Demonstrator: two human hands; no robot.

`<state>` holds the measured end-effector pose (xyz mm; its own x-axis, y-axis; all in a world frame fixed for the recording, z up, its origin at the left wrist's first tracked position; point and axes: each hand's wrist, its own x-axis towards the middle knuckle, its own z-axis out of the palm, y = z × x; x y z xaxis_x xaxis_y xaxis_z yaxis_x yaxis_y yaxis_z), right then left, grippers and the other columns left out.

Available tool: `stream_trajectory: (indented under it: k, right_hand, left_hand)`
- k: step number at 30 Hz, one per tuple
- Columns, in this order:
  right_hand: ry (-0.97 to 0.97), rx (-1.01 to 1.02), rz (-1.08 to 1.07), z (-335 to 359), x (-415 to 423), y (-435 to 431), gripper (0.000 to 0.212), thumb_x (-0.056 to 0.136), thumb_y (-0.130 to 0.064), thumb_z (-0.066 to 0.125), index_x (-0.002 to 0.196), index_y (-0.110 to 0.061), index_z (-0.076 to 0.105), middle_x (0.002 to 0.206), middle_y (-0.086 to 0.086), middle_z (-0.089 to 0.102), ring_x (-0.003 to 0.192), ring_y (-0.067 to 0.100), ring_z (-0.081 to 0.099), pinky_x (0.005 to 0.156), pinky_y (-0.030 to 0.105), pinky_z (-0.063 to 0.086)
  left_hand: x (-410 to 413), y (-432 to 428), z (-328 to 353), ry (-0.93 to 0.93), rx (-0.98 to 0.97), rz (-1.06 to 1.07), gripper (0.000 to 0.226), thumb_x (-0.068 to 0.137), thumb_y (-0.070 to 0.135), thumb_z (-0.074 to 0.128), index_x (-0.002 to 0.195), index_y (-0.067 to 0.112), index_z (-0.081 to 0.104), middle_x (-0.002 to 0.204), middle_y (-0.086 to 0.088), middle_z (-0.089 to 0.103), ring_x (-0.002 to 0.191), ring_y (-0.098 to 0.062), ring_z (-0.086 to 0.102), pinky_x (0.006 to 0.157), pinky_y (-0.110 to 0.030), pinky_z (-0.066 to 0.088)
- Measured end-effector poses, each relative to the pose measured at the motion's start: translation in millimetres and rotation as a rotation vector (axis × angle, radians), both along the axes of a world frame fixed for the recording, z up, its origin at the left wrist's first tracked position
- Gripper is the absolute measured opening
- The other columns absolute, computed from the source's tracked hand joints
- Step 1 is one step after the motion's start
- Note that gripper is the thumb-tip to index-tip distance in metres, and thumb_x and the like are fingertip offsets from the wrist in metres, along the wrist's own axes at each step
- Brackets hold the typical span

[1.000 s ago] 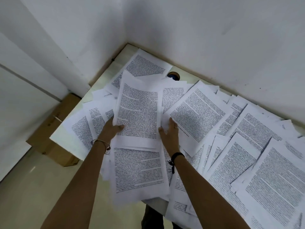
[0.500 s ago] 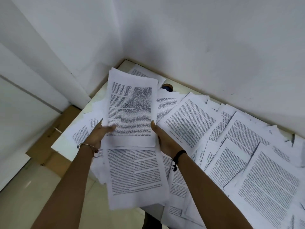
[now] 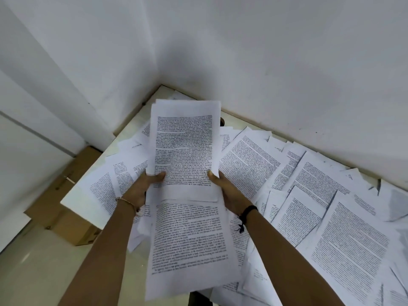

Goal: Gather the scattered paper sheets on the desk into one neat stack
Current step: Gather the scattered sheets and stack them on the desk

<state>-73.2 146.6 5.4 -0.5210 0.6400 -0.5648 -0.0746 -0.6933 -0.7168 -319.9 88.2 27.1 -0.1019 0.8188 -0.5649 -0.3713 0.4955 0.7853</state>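
I hold a bundle of printed sheets [image 3: 184, 149] up off the desk, its top edge raised toward the wall corner. My left hand [image 3: 141, 188] grips its left edge, thumb on the page. My right hand [image 3: 229, 191] grips its right edge. Another printed sheet [image 3: 189, 241] lies below the bundle, hanging over the desk's near edge. Several more scattered sheets [image 3: 320, 206] cover the white desk [image 3: 136, 122] to the right and a few lie to the left [image 3: 103, 186].
White walls meet in a corner just behind the desk. A brown cardboard box [image 3: 66, 195] stands on the floor left of the desk. A dark round cable hole [image 3: 221, 122] peeks out behind the held bundle.
Both hands have lifted the bundle of sheets from the desk and raised it higher toward the corner. The view has tilted up.
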Motion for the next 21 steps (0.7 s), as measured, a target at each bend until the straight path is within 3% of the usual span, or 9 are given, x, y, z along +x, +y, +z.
stream_trajectory:
  k: [3,5,8,9,11,13,16,19,21]
  right_hand:
    - [-0.134,0.131,0.002,1.1,5.7,-0.6,0.032,0.085,-0.019,0.070,0.116,-0.015,0.063,0.111,0.005,0.070,0.100,0.022,0.067,0.091,0.034,0.053]
    - [-0.330,0.259,0.042,-8.0,13.0,-0.4,0.038,0.083,-0.022,0.073,0.119,-0.017,0.062,0.113,0.005,0.070,0.104,0.025,0.066,0.092,0.036,0.054]
    - [-0.620,0.329,-0.012,-21.4,26.0,-1.4,0.048,0.088,-0.016,0.065,0.132,-0.014,0.047,0.124,0.006,0.061,0.112,0.028,0.059,0.093,0.036,0.050]
    - [-0.693,0.339,-0.027,-25.1,28.4,-2.3,0.049,0.091,-0.013,0.060,0.136,-0.012,0.042,0.131,0.009,0.056,0.117,0.028,0.055,0.096,0.035,0.047]
    - [-0.778,0.372,0.058,-30.0,28.9,-5.2,0.054,0.095,-0.013,0.053,0.144,-0.010,0.031,0.145,0.010,0.044,0.129,0.028,0.046,0.106,0.036,0.039]
    - [-0.798,0.425,0.230,-33.5,24.8,-9.8,0.059,0.098,-0.017,0.047,0.150,-0.011,0.020,0.153,0.009,0.033,0.137,0.028,0.037,0.112,0.037,0.031]
    - [-0.759,0.440,0.263,-31.9,20.3,-10.4,0.059,0.099,-0.017,0.045,0.151,-0.012,0.018,0.153,0.009,0.033,0.138,0.029,0.036,0.113,0.037,0.030]
    - [-0.698,0.323,0.065,-23.9,33.5,-6.4,0.055,0.097,-0.021,0.052,0.147,-0.016,0.031,0.139,0.007,0.050,0.126,0.024,0.048,0.099,0.029,0.038]
    - [-0.636,0.251,0.031,-25.3,54.8,-4.7,0.045,0.093,-0.029,0.060,0.135,-0.018,0.049,0.127,0.006,0.060,0.115,0.022,0.057,0.095,0.030,0.043]
  left_hand:
    - [6.6,-2.2,-12.7,0.095,-0.034,0.007,0.051,0.089,-0.003,0.054,0.138,0.005,0.044,0.135,-0.016,0.054,0.123,-0.033,0.052,0.108,-0.049,0.038]
    - [16.4,-7.1,-22.7,0.119,-0.055,0.017,0.053,0.087,-0.007,0.055,0.138,0.003,0.043,0.135,-0.019,0.053,0.117,-0.033,0.056,0.101,-0.047,0.045]
    - [33.8,-12.8,-41.7,0.058,-0.115,0.065,0.042,0.092,-0.003,0.049,0.133,-0.002,0.043,0.130,-0.018,0.054,0.090,-0.022,0.067,0.077,-0.030,0.059]
    - [41.0,-14.6,-48.7,0.047,-0.150,0.063,0.037,0.095,0.003,0.046,0.131,-0.003,0.044,0.127,-0.016,0.055,0.084,-0.018,0.069,0.074,-0.029,0.059]
    - [53.0,-19.3,-60.1,0.039,-0.228,0.055,0.038,0.098,0.018,0.045,0.133,0.001,0.043,0.129,-0.015,0.055,0.095,-0.022,0.066,0.087,-0.038,0.054]
    - [62.8,-24.9,-69.8,0.063,-0.257,0.065,0.047,0.097,0.025,0.049,0.140,0.011,0.037,0.134,-0.012,0.054,0.115,-0.029,0.057,0.102,-0.045,0.044]
    - [68.9,-26.0,-76.7,0.146,-0.230,0.098,0.050,0.095,0.018,0.053,0.142,0.013,0.036,0.135,-0.009,0.053,0.120,-0.027,0.053,0.107,-0.044,0.040]
    - [68.9,-22.0,-77.8,0.272,-0.232,0.202,0.051,0.092,0.002,0.053,0.140,0.007,0.038,0.132,-0.007,0.051,0.118,-0.024,0.051,0.106,-0.038,0.039]
    - [69.4,-18.0,-82.5,0.271,-0.224,0.275,0.060,0.091,0.002,0.056,0.145,0.007,0.032,0.145,-0.010,0.042,0.129,-0.029,0.045,0.112,-0.044,0.034]
